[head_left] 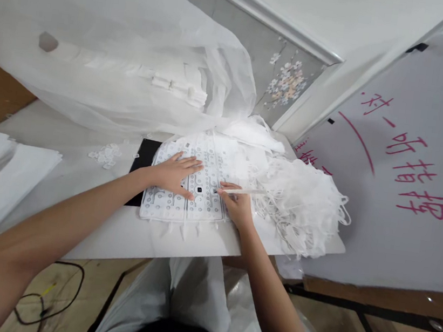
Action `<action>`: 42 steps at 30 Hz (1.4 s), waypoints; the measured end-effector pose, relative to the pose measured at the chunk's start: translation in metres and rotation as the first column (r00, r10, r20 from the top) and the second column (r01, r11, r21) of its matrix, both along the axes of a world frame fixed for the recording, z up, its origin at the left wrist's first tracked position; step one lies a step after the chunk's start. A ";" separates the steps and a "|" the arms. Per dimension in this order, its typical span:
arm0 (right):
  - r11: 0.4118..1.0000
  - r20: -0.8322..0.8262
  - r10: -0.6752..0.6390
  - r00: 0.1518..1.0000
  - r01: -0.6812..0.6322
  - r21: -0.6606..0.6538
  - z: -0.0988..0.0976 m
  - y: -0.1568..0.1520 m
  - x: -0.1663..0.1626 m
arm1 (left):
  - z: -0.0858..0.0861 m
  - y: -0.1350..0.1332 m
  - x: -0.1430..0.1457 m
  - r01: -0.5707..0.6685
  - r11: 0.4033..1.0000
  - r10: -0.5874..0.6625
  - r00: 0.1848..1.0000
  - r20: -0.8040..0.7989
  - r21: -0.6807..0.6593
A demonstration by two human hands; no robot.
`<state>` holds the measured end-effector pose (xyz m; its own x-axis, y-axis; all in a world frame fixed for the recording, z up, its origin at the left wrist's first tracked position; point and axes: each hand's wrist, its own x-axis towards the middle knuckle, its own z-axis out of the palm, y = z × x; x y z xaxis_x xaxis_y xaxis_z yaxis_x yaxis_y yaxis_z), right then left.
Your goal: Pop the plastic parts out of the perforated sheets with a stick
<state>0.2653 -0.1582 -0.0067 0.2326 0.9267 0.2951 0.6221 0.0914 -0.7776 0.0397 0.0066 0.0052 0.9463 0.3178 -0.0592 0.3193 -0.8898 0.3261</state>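
Observation:
A white panel printed with rows of grey circles and small dark squares lies on the table in front of me. My left hand rests flat on its left half, fingers spread. On the right half, the fingers of my right hand are pinched around a slim white strip. The strip points toward a heap of thin white straps just to the right. Whether the strip joins that heap, I cannot tell. Under the panel's left side, a black flat piece sticks out.
Small clear pieces lie scattered left of the panel. Folded white fabric sits at the far left. A large translucent bag of white items stands behind. At right leans a whiteboard with red writing. A black cable lies on the floor.

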 end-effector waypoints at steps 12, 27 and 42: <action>0.999 0.627 -0.007 0.779 -0.024 0.041 0.002 -0.006 -0.024 | -0.002 0.004 0.002 0.026 0.999 -0.026 0.999 -0.027 0.030; 0.804 -0.088 -0.451 0.888 0.447 0.394 0.022 0.007 0.060 | -0.012 -0.008 -0.001 -0.222 0.969 0.223 0.975 0.008 0.109; 0.950 -0.070 0.309 0.949 -0.311 -0.018 0.037 0.078 0.053 | -0.002 -0.018 -0.058 -0.217 0.955 0.233 0.971 -0.060 0.202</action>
<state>0.3186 -0.0801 0.0301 -0.0494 0.9639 0.2617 0.5145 0.2491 -0.8205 -0.0183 -0.0112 0.0035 0.8433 0.5350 -0.0505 0.5369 -0.8350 0.1201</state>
